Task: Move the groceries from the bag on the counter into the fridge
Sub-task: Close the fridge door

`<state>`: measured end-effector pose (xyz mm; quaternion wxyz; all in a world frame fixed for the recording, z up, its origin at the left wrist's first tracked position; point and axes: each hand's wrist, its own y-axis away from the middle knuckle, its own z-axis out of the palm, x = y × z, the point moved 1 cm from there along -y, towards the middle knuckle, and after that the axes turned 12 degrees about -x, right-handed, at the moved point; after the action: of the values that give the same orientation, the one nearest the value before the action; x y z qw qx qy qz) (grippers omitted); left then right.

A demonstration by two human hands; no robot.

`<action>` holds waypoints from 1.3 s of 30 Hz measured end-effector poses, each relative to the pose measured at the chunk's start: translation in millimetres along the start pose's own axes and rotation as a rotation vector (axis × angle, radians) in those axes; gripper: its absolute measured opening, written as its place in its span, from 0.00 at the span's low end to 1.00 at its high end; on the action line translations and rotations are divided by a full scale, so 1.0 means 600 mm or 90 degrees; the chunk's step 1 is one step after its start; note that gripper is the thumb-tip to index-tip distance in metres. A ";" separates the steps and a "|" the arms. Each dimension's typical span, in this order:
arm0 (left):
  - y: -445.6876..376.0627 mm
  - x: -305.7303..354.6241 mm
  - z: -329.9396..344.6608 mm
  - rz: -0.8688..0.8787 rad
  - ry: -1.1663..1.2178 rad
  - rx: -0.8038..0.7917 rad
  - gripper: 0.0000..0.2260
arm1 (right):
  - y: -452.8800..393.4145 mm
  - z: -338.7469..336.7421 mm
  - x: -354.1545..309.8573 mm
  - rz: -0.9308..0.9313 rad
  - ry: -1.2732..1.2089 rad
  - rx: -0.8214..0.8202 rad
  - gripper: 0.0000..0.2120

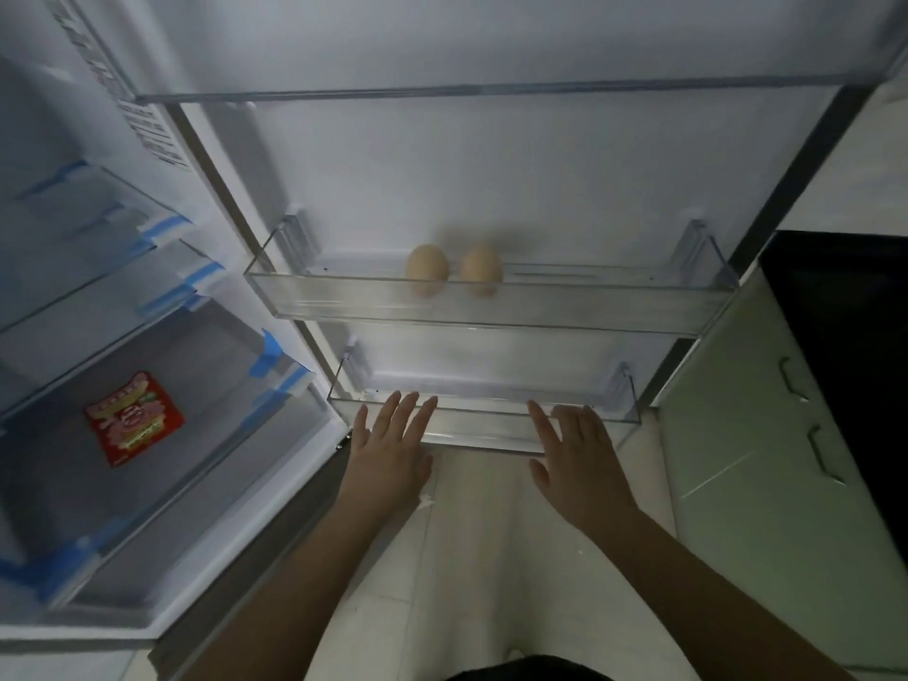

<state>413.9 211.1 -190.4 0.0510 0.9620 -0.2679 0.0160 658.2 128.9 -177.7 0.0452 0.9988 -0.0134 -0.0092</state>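
Note:
The fridge stands open before me, its door (491, 179) swung out straight ahead. Two brown eggs (427, 268) (481, 269) sit side by side in the middle clear door bin (614, 307). A red snack packet (133, 416) lies flat in the clear drawer (231, 435) inside the fridge at the left. My left hand (390, 447) and my right hand (577, 459) are both empty with fingers spread, held just in front of the lowest door bin (624, 410). The grocery bag is out of view.
Glass shelves with blue tape (162, 228) fill the fridge interior on the left. At the right stand a pale green cabinet with metal handles (825, 454) and a black counter top (845, 312). Light tiled floor (491, 557) lies below my arms.

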 end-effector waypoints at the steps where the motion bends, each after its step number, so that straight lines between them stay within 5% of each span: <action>1: 0.002 -0.002 0.002 0.002 0.004 0.003 0.38 | 0.003 0.002 -0.004 0.001 0.007 -0.003 0.38; 20: 0.067 -0.090 0.024 0.133 0.051 -0.061 0.44 | 0.115 0.024 -0.153 0.104 0.039 -0.015 0.48; 30: 0.122 -0.121 0.011 0.117 0.063 -0.056 0.38 | 0.257 0.017 -0.167 0.133 0.029 0.058 0.35; 39: 0.262 0.046 -0.004 0.228 0.089 -0.003 0.35 | 0.305 0.023 -0.177 -0.036 -0.061 0.113 0.23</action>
<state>356.1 63.5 -172.5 0.0683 0.8955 -0.4303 0.0910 547.1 -51.9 -173.2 -0.0441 0.9973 0.0118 -0.0574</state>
